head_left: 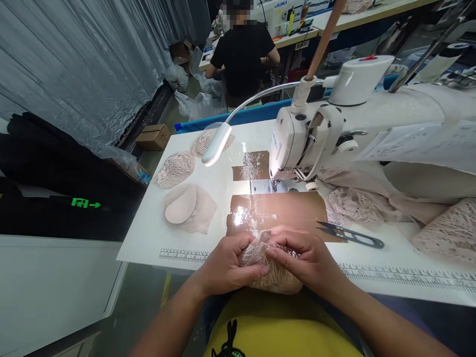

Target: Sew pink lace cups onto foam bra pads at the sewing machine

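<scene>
Both my hands grip one beige lace cup piece (273, 278) at the near edge of the white sewing table (148, 238). My left hand (226, 267) is closed on its left side, thumb pressed on top. My right hand (307, 258) pinches its upper right part with curled fingers. The piece sits in front of the brown taped patch (275, 208) below the sewing machine's needle area (277, 186).
A white sewing machine (334, 134) with a gooseneck lamp (217, 144) stands behind. Thread snips (353, 235) lie right of my hands. Lace cups (176, 168) and a padded cup (182, 208) lie at left. Lace fabric (442, 233) is heaped at right. A person (243, 54) works farther back.
</scene>
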Demonstrator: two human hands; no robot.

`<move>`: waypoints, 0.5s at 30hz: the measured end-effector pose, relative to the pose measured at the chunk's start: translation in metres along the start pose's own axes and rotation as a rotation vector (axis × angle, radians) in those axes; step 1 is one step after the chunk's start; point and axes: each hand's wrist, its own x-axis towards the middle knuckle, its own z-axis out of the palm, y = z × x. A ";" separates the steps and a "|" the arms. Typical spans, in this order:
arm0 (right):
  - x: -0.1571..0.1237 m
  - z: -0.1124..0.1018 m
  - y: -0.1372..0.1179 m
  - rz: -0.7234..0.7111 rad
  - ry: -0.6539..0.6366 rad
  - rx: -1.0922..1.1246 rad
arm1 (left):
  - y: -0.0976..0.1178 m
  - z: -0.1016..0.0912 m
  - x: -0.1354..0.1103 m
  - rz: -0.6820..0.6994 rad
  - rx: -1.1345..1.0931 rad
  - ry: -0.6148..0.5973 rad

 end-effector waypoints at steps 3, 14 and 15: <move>0.003 -0.002 -0.004 -0.004 0.061 -0.052 | 0.001 -0.001 0.000 -0.002 -0.007 -0.019; 0.011 -0.002 -0.008 0.004 0.130 -0.205 | 0.007 -0.011 0.014 -0.032 -0.092 -0.010; 0.011 -0.002 -0.007 -0.018 0.132 -0.200 | 0.006 -0.010 0.015 -0.033 -0.083 -0.011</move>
